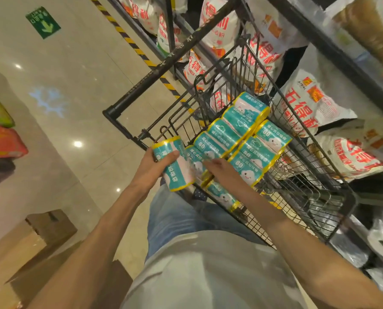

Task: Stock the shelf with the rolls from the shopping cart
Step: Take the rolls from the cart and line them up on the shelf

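Left hand [151,167] grips 1 roll [175,168] beside cart [302,188].

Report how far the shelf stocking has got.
Done: no teal rolls show on the shelf, which holds only white bags. In hand: the left hand grips one roll; the right hand reaches among the cart's rolls. Left: nearly all rolls still lie in the cart.

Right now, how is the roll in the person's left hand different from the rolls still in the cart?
The held roll is gripped by the left hand at the cart's near edge; the cart rolls lie inside the shopping cart. The held roll is alone; the cart rolls are packed side by side in rows. The right hand rests on them. Both have teal wrappers with yellow ends.
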